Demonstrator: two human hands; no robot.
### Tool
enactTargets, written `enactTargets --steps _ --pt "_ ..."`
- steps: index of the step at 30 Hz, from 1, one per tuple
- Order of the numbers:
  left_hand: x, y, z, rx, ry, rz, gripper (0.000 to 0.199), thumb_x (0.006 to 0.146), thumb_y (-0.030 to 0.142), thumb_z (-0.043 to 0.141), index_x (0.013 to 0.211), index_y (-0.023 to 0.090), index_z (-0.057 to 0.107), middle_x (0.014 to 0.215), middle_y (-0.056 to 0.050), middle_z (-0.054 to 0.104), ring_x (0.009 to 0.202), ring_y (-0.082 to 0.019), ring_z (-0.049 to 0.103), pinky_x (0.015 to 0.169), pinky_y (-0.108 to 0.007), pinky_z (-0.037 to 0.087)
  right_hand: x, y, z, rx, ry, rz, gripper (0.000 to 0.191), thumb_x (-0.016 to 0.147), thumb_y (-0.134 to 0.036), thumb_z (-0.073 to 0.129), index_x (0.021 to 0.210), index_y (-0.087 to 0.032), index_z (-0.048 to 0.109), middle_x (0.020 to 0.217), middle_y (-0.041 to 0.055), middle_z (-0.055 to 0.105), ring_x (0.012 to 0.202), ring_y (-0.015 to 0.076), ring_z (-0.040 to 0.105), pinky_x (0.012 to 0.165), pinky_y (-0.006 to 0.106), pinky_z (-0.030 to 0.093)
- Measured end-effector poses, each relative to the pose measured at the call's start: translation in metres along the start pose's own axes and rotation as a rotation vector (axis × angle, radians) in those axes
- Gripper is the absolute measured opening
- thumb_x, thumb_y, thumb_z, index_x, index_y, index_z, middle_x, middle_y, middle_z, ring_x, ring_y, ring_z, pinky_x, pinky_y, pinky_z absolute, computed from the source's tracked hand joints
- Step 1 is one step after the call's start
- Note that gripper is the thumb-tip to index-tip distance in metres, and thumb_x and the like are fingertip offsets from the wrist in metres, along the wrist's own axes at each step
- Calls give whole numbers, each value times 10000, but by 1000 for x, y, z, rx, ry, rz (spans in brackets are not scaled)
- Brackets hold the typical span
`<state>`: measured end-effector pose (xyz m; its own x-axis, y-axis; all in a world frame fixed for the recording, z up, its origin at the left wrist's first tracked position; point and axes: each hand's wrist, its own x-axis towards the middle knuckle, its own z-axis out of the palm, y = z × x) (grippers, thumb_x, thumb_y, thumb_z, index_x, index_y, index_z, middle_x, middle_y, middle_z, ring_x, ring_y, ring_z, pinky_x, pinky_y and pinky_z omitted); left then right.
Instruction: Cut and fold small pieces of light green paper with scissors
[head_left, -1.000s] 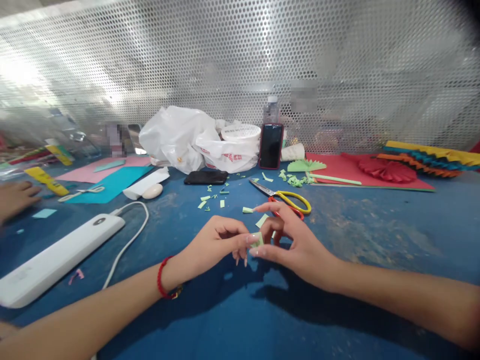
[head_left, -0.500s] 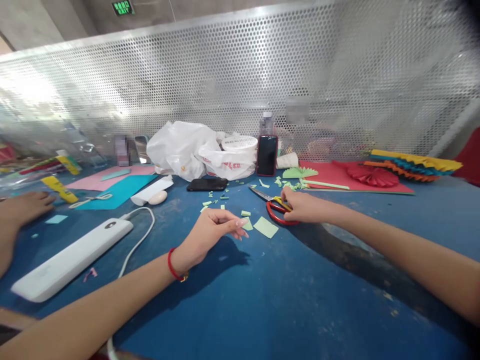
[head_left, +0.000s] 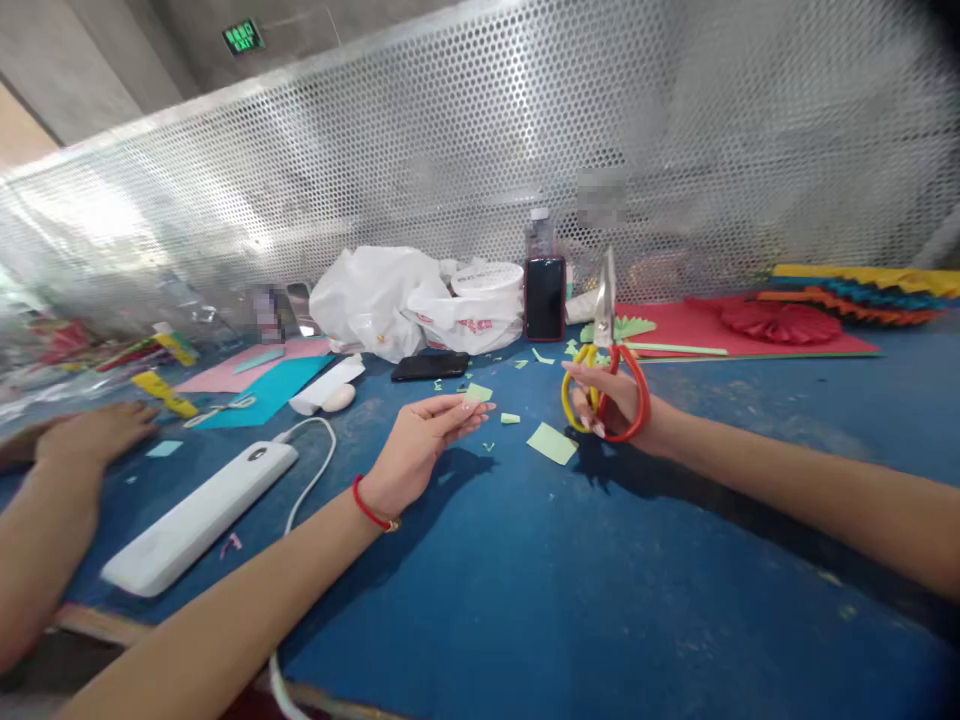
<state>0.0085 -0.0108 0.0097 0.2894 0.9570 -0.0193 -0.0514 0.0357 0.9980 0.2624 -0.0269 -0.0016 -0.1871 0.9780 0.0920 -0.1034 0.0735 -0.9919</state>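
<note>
Between thumb and fingers, my left hand (head_left: 420, 445) pinches a small light green paper piece (head_left: 478, 393) just above the table. My right hand (head_left: 619, 400) grips a pair of scissors (head_left: 607, 310) by its red and yellow handles, the blades pointing up and looking closed. On the blue table between my hands lies a light green paper square (head_left: 553, 443), touched by neither. A smaller green scrap (head_left: 510, 418) lies near my left fingertips. More green snippets are scattered farther back.
A white power strip (head_left: 202, 515) with its cable lies left, beside another person's hand (head_left: 101, 430). Behind are a black phone (head_left: 430, 366), a white plastic bag (head_left: 375, 300) and an upright phone (head_left: 545, 300). Red paper (head_left: 675, 320) with folded fans lies back right.
My right hand has lifted the scissors off the table and turned their blades upward. My left hand has raised the small green paper piece slightly. The view has tilted and shifted left.
</note>
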Motion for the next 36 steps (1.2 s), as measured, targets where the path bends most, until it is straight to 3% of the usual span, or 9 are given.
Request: enactTargets --steps 2,5,10,15,22,25,30,32,36 --pt "-1 0 1 21 -19 -3 215 741 311 799 887 155 771 990 -98 768 841 -142 709 816 -233 549 -3 2 0 53 -21 110 526 823 -677 524 598 -201 518 379 -25 484 304 83 377 336 237 274" --pt "-3 0 3 51 -75 8 218 761 295 785 932 163 753 944 -74 775 798 -126 710 791 -221 552 -5 4 -1 66 -13 74 517 840 -651 531 622 -185 575 344 -60 402 296 58 285 344 227 236" --pt "-3 -2 6 119 -86 122 216 772 282 775 927 148 705 876 -61 779 801 -144 723 790 -236 556 -6 7 3 56 -83 38 426 681 -525 781 610 -169 557 556 -3 591 499 110 548 512 246 441" --pt "0 -4 10 136 -60 128 228 773 304 767 897 134 680 878 -83 777 810 -169 728 816 -278 552 -10 4 7 242 40 159 640 734 -822 481 546 -213 427 543 21 570 530 160 570 581 316 503" --pt "-12 10 16 107 17 309 235 782 276 751 932 138 634 777 -57 770 692 -160 716 706 -257 561 -14 -8 13 214 117 129 675 755 -848 388 527 -214 425 567 56 615 511 176 577 592 341 507" --pt "-16 15 16 84 28 369 309 791 262 744 1026 149 579 761 -45 770 704 -161 722 705 -246 561 -13 -2 15 179 54 93 671 760 -845 388 553 -211 459 620 68 652 516 183 591 613 350 512" --pt "-19 14 13 96 13 440 375 809 276 733 1093 161 517 776 -44 769 697 -163 728 718 -256 565 -15 2 21 73 -191 -22 675 779 -834 385 845 -199 606 921 90 683 912 244 649 873 375 493" --pt "-21 13 12 95 11 468 395 814 286 728 1111 164 497 773 -47 767 715 -176 735 722 -264 570 -20 -4 24 -55 -168 -73 613 813 -784 419 811 -195 589 857 69 650 855 220 626 849 356 482" --pt "-24 14 12 82 21 510 435 817 298 728 1136 176 459 755 -41 762 717 -182 741 724 -265 576 -36 -18 32 -343 -147 -81 513 850 -694 487 704 -202 490 640 -14 474 586 145 458 601 291 415"
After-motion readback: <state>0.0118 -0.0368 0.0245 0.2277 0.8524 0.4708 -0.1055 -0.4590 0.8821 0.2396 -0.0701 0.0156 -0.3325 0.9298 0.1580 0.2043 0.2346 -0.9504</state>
